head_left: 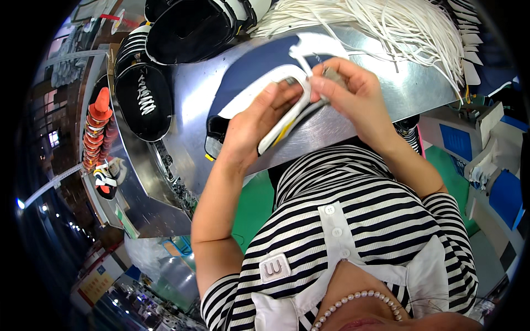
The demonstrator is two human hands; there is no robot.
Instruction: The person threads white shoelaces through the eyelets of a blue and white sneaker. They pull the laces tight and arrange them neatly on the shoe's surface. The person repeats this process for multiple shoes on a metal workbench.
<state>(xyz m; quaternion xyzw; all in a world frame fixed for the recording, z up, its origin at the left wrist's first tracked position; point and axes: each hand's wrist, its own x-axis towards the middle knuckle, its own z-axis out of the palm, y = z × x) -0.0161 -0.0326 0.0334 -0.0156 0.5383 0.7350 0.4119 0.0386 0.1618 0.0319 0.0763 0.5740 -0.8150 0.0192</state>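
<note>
A navy and white shoe upper [256, 63] with a yellow and black edge stripe is held above the metal table. My left hand [255, 121] is closed on it, fingers inside the white-rimmed opening and thumb over the rim. At that rim, my right hand [356, 91] is closed in a pinch around a small grey-brown thing [334, 78] with a thin dark tip; its kind is not clear. A white lace-like strip [301, 51] crosses the upper right beside my right fingertips. My right palm partly hides the grey-brown thing.
White laces [381, 27] lie in a big heap along the far side of the metal table [190, 149]. Black-lined shoe uppers [187, 33] are stacked at far left, with another laced one [144, 105] nearer. Orange shoe parts [95, 129] stand in a column further left; blue and grey bins [455, 140] are at right.
</note>
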